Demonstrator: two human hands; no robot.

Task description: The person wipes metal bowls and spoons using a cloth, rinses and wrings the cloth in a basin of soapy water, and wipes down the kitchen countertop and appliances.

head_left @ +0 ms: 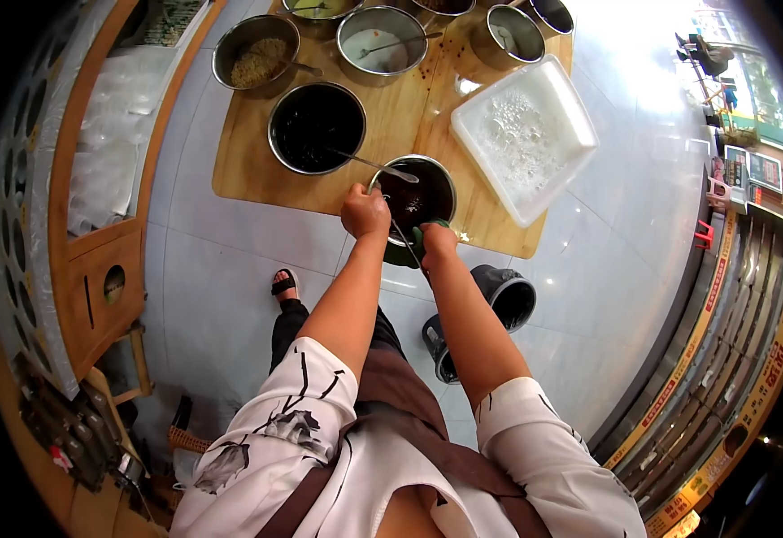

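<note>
Just in front of me, at the table's near edge, is a round metal pot with dark liquid in it. My left hand is closed at the pot's left rim. My right hand is closed on a dark green cloth against the near right rim. A thin metal handle runs down the pot's near side, close to my right hand; what it belongs to is unclear. A larger metal bowl of black contents stands to the left. From it a metal spoon reaches across to the pot.
On the wooden table are a bowl of grains, a bowl of white contents, a metal pot and a white plastic tub. Dark bins stand below right. A wooden cabinet is at left.
</note>
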